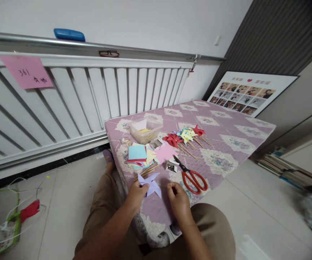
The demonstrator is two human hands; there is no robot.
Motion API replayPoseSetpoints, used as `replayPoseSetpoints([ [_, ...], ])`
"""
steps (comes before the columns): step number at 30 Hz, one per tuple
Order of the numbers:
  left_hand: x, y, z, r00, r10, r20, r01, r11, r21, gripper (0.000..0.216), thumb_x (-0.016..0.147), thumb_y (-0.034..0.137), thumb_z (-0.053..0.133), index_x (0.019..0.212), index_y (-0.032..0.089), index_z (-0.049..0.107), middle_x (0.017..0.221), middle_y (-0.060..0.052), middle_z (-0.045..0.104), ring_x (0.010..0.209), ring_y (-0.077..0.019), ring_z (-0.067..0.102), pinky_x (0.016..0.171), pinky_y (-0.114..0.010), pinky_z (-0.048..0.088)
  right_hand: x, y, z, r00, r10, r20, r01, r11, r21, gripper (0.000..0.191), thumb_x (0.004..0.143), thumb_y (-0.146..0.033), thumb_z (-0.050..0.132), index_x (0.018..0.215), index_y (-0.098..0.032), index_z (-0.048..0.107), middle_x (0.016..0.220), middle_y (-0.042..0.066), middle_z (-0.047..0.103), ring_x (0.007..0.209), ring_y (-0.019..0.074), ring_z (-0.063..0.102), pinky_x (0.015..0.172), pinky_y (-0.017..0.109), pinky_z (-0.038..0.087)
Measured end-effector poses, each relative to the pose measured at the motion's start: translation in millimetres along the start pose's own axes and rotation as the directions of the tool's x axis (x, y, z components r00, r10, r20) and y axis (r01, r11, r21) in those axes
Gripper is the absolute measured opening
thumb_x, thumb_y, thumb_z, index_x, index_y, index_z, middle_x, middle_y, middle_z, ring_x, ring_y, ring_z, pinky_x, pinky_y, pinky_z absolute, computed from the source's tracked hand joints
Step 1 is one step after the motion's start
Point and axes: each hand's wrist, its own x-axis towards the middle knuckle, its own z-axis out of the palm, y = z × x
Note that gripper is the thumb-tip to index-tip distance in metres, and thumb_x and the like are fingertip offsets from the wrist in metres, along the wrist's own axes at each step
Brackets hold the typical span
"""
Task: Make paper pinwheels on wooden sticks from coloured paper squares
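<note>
A pale purple paper pinwheel with four pointed blades (152, 185) is held over the near end of a counter draped in purple quilted cloth with cream floral diamonds (242, 124). The left hand (135, 194) has it by its left side: the thumb lies on top of the paper, the other fingers are mostly hidden, and the grip is narrow, closed on the sheet. The rest of the pinwheel spreads out to the right of those fingers, its blades uncovered; whether its underside touches the cloth I cannot tell. The right hand (179, 199) is near the pinwheel's right side, apart from it, with fingers curled inward; I cannot tell whether something small is pinched there. Just beyond the left hand lies a loose bundle of thin wooden sticks (148, 171), and past that a stack of square coloured paper sheets, light blue on top (137, 153), beside a pink paper piece (166, 152). To the right of the right hand rest black-bladed scissors with red-orange loop handles (187, 171), near a small white box with dark contents (171, 167). Farther back are a clear plastic tub with sticks inside (145, 137) and a cluster of red, yellow and blue paper pinwheels on sticks (187, 135).
</note>
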Motion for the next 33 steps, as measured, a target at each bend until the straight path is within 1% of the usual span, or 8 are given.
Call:
replayPoseSetpoints([
  [2, -0.6, 1.0, 0.1, 1.000, 0.007, 0.015, -0.007, 1.000, 0.023, 0.021, 0.066, 0.024, 0.066, 0.083, 0.013, 0.068, 0.074, -0.003, 0.072, 0.060, -0.0147, 0.061, 0.057, -0.023, 0.045, -2.5, -13.0, -1.7, 0.999, 0.041, 0.002, -0.041, 0.996, 0.076, 0.021, 0.090, -0.035, 0.045, 0.082, -0.020, 0.056, 0.075, 0.004, 0.063, 0.070, 0.0203, 0.061, 0.065, 0.030, 0.049],
  [4, -1.2, 2.5, 0.1, 0.999, 0.013, 0.030, -0.015, 0.999, 0.049, 0.019, 0.068, 0.024, 0.065, 0.083, 0.013, 0.068, 0.072, -0.003, 0.071, 0.059, -0.0142, 0.060, 0.057, -0.023, 0.044, -4.8, -25.5, -1.3, 0.998, 0.055, 0.021, -0.058, 0.989, 0.133, 0.021, 0.089, -0.037, 0.047, 0.082, -0.021, 0.058, 0.080, 0.004, 0.064, 0.075, 0.0202, 0.062, 0.068, 0.029, 0.050],
  [6, -1.9, 4.4, 0.2, 0.999, 0.020, 0.044, -0.023, 0.997, 0.079, 0.019, 0.069, 0.024, 0.064, 0.083, 0.013, 0.068, 0.073, -0.003, 0.071, 0.059, -0.0140, 0.059, 0.057, -0.023, 0.043, -6.0, -34.9, 0.8, 0.997, 0.065, 0.043, -0.072, 0.975, 0.210, 0.020, 0.086, -0.037, 0.052, 0.079, -0.021, 0.060, 0.093, 0.007, 0.064, 0.090, 0.0224, 0.062, 0.080, 0.032, 0.049],
  [8, -2.7, 6.5, 0.3, 0.998, 0.031, 0.058, -0.037, 0.994, 0.106, 0.019, 0.069, 0.023, 0.063, 0.084, 0.013, 0.068, 0.075, -0.004, 0.071, 0.061, -0.0143, 0.059, 0.058, -0.023, 0.043, -6.1, -40.4, 3.9, 0.993, 0.082, 0.088, -0.105, 0.948, 0.301, 0.018, 0.083, -0.036, 0.056, 0.075, -0.021, 0.063, 0.106, 0.010, 0.062, 0.105, 0.0259, 0.058, 0.092, 0.038, 0.044],
  [10, -3.7, 8.4, 0.3, 0.996, 0.046, 0.075, -0.056, 0.990, 0.127, 0.019, 0.070, 0.022, 0.062, 0.086, 0.013, 0.069, 0.077, -0.004, 0.071, 0.065, -0.0148, 0.060, 0.060, -0.023, 0.044, -5.6, -42.3, 7.4, 0.983, 0.106, 0.147, -0.154, 0.918, 0.365, 0.016, 0.080, -0.035, 0.060, 0.073, -0.021, 0.065, 0.113, 0.012, 0.059, 0.113, 0.0288, 0.054, 0.098, 0.043, 0.039],
  [12, -4.4, 9.7, 0.1, 0.994, 0.061, 0.096, -0.074, 0.987, 0.143, 0.021, 0.070, 0.021, 0.062, 0.088, 0.014, 0.069, 0.079, -0.003, 0.071, 0.067, -0.0151, 0.060, 0.063, -0.024, 0.044, -5.1, -41.8, 10.9, 0.975, 0.121, 0.185, -0.184, 0.907, 0.378, 0.015, 0.078, -0.034, 0.061, 0.073, -0.021, 0.067, 0.112, 0.012, 0.059, 0.114, 0.0301, 0.052, 0.099, 0.045, 0.037],
  [19, -4.8, 12.4, -1.0, 0.986, 0.072, 0.147, -0.099, 0.979, 0.181, 0.024, 0.071, 0.020, 0.060, 0.092, 0.014, 0.070, 0.082, -0.004, 0.072, 0.069, -0.0152, 0.060, 0.066, -0.024, 0.045, -4.5, -34.7, 21.0, 0.966, 0.123, 0.228, -0.203, 0.906, 0.371, 0.016, 0.079, -0.035, 0.061, 0.075, -0.021, 0.068, 0.109, 0.011, 0.059, 0.111, 0.0290, 0.053, 0.100, 0.043, 0.036],
  [33, -3.9, 9.8, -0.7, 0.987, 0.075, 0.144, -0.104, 0.974, 0.201, 0.023, 0.071, 0.021, 0.059, 0.090, 0.012, 0.070, 0.073, -0.002, 0.068, 0.060, -0.0121, 0.053, 0.058, -0.022, 0.040, -3.1, -32.8, 23.2, 0.949, 0.141, 0.283, -0.252, 0.877, 0.409, 0.020, 0.080, -0.038, 0.060, 0.074, -0.020, 0.067, 0.103, 0.009, 0.065, 0.103, 0.0264, 0.057, 0.093, 0.038, 0.041],
])
